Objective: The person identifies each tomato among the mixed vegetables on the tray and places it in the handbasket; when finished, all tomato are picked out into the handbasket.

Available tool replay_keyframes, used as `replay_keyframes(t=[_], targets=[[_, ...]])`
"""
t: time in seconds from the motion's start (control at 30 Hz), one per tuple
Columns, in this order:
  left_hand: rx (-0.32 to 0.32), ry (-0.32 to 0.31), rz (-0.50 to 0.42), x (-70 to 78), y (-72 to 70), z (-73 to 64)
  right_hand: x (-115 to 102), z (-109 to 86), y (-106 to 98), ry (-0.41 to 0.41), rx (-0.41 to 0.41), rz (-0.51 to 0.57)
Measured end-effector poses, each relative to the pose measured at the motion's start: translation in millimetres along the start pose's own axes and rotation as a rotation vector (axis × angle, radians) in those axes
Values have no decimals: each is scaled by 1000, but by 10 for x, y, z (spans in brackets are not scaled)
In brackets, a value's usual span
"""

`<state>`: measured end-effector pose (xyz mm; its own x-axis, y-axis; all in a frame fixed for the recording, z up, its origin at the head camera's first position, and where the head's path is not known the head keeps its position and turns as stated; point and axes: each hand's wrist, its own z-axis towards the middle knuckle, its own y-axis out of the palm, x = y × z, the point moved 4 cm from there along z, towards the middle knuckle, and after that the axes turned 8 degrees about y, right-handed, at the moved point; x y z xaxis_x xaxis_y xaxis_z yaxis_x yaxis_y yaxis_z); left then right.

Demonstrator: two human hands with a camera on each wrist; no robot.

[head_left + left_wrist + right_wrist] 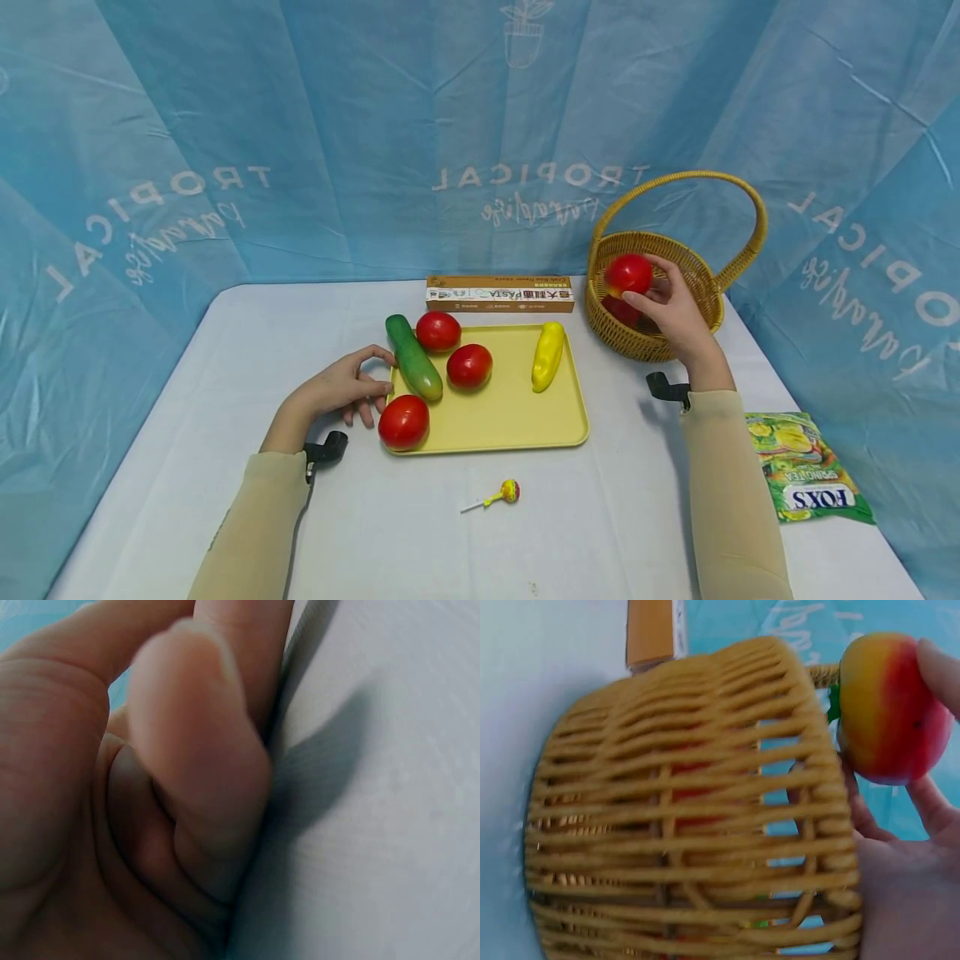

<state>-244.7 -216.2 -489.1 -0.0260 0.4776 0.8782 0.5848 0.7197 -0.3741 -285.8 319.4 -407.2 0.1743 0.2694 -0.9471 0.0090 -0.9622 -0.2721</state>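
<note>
The right grip (672,312) pinches a red-and-yellow fruit (630,273) between thumb and fingers, parted just to its width, over the left part of the wicker basket (637,345) at the far right of the desk (622,517). The right wrist view shows the fruit above the rim, so letting go now would probably mean a drop. Better to sink it well below the rim, rest it gently against the red piece (621,312) lying underneath, and only then spread the fingers. The handle (678,176) rises on both sides, so the knuckles should stay clear of it. The left grip (333,387), fingers loosely bent around nothing, rests beside the left edge of the yellow tray (517,425); it should avoid nudging that.
</note>
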Motion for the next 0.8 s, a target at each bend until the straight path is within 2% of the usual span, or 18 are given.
replay_keyframes(t=[0.33,0.8], targets=[[2,-11,0,1,3,-1,45,47,-25,53,35,-140],[-2,2,2,13,0,-4,82,78,-41,62,65,-158]])
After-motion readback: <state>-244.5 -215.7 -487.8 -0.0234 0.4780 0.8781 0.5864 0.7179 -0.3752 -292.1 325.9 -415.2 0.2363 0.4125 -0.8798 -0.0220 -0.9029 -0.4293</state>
